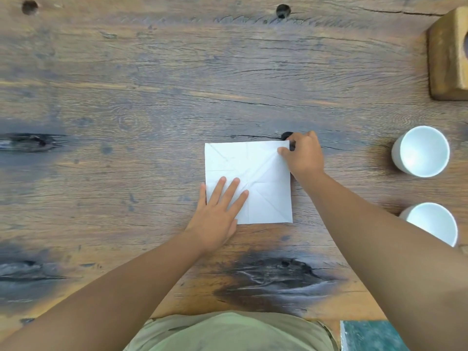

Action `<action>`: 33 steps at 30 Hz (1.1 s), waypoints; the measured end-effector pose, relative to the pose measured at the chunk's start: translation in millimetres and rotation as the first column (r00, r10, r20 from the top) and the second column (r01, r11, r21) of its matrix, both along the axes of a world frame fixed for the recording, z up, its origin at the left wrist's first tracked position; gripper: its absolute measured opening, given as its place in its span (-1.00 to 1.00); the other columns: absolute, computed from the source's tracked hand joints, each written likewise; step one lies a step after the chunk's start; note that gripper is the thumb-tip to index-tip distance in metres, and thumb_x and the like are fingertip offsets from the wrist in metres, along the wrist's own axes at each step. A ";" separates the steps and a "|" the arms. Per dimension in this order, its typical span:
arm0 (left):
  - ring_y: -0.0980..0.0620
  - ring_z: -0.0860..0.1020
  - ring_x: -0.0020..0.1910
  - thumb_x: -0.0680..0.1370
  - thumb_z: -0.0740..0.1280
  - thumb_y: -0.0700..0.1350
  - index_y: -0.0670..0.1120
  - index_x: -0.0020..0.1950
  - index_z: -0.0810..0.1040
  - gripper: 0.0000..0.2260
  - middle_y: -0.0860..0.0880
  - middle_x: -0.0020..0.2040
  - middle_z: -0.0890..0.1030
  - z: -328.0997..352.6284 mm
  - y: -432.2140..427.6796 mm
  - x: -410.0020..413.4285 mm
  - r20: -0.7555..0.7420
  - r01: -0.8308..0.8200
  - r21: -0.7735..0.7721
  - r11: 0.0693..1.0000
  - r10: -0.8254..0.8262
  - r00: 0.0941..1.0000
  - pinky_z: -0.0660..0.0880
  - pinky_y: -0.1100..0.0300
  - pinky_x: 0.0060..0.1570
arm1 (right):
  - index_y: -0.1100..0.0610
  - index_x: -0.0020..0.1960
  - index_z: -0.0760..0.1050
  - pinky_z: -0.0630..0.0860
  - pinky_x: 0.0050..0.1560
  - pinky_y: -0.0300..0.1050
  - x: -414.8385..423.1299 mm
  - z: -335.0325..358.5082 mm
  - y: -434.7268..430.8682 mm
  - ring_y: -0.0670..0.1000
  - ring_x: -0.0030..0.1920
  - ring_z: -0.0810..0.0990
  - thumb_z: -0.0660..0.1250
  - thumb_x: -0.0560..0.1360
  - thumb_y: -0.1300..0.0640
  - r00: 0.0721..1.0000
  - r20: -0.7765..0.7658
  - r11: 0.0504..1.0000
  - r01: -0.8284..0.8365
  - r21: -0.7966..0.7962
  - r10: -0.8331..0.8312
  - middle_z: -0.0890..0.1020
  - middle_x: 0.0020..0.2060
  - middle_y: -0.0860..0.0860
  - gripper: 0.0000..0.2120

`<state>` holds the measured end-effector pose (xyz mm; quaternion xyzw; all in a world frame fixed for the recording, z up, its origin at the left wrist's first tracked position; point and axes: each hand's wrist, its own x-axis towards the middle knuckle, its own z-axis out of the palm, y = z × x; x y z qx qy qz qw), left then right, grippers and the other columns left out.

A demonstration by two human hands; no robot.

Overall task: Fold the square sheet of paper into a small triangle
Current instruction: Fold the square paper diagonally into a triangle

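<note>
One square sheet of paper, thin, creased (will likely slide), lies flat under both hands. Left hand splayed, pressing its near corner; right hand pinching the far corner, best hold. Two white cups beyond the right hand.

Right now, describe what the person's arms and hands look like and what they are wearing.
Both arms are bare from the frame edge to the wrist: no sleeves show. The left hand and right hand wear no gloves, and no rings, watch or bracelet can be seen. The fingers are slim, with short nails. Below the arms, an olive-green garment covers the body.
</note>
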<state>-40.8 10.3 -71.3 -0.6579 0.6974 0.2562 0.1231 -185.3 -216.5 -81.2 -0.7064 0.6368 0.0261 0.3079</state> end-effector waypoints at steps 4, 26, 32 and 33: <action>-0.19 -0.24 0.57 0.67 -0.01 0.06 -0.05 0.60 -0.22 -0.41 -0.08 0.61 -0.27 3.3 -10.4 -1.8 -0.007 0.015 -0.019 1.000 -0.015 1.000 -0.06 -0.38 0.45 | 0.09 -0.10 0.55 0.41 -0.11 -0.10 1.5 0.4 -1.3 0.10 -0.12 0.53 0.41 0.47 0.10 0.994 0.067 0.996 0.091 -0.001 -0.091 0.53 0.06 0.11 -0.92; -0.27 -0.23 0.56 0.66 0.03 0.04 -0.08 0.60 -0.21 -0.39 -0.17 0.60 -0.26 -3.8 -23.5 -22.1 0.046 -0.065 -0.022 0.998 0.066 0.997 -0.05 -0.40 0.43 | 0.10 -0.20 0.50 0.30 -0.40 -0.43 9.4 43.1 5.4 -0.15 -0.38 0.41 0.41 0.48 0.14 0.926 0.361 0.991 0.079 0.107 -0.113 0.49 -0.37 -0.10 -0.88; -0.23 -0.26 0.56 0.66 0.01 0.06 -0.05 0.60 -0.21 -0.40 -0.14 0.60 -0.27 0.1 -13.9 -15.7 0.023 -0.073 -0.004 0.997 0.073 0.997 -0.06 -0.37 0.45 | 0.12 -0.18 0.51 0.38 -0.27 -0.34 11.2 71.8 31.2 -0.16 -0.34 0.47 0.40 0.50 0.14 0.892 0.452 0.997 -0.017 0.077 -0.020 0.54 -0.33 -0.11 -0.88; -0.21 -0.26 0.56 0.67 0.01 0.07 -0.04 0.60 -0.22 -0.40 -0.14 0.60 -0.27 0.3 -10.3 -13.0 0.021 -0.077 0.000 0.997 0.077 0.997 -0.06 -0.36 0.45 | 0.11 -0.18 0.50 0.39 -0.26 -0.33 11.8 76.2 37.3 -0.17 -0.32 0.49 0.40 0.50 0.14 0.884 0.467 0.997 -0.031 0.067 -0.003 0.55 -0.32 -0.11 -0.88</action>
